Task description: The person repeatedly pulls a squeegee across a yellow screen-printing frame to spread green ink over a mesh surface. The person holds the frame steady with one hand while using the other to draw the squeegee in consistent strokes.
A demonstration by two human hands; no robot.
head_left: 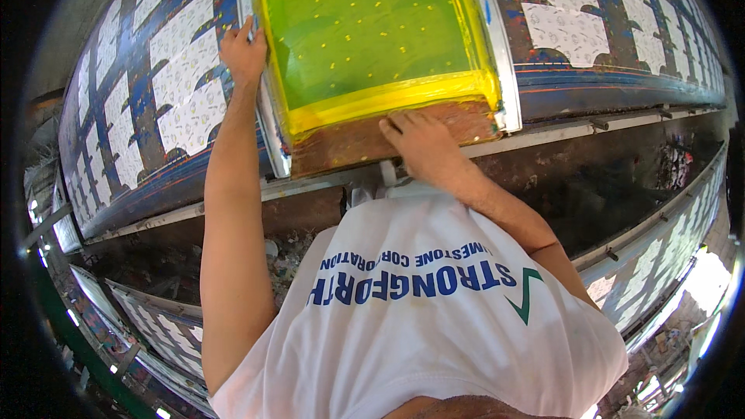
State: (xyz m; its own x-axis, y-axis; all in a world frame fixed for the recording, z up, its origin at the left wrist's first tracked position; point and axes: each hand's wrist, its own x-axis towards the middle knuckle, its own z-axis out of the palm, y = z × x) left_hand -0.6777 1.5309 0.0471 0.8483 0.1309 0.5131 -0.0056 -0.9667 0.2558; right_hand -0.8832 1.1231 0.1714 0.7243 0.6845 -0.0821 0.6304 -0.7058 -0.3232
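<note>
A screen printing frame (372, 27) with green translucent mesh, small yellow specks and a thick yellow border lies in front of me. Metal rails (497, 46) run along its sides. My left hand (245, 54) is closed around the left rail, partway up. At the near end is a brown, ink-stained strip (341, 145). My right hand (423, 143) rests over this strip right of its middle, fingers bent onto its top and thumb apart to the left. What lies under my right palm is hidden.
The frame lies across a long blue, paint-spattered printing table with white patterned cut pieces (190, 70) on its left and more pieces (563, 12) on its right. A metal rail (543, 128) follows the near edge. Behind me stands another table with similar pieces (660, 252).
</note>
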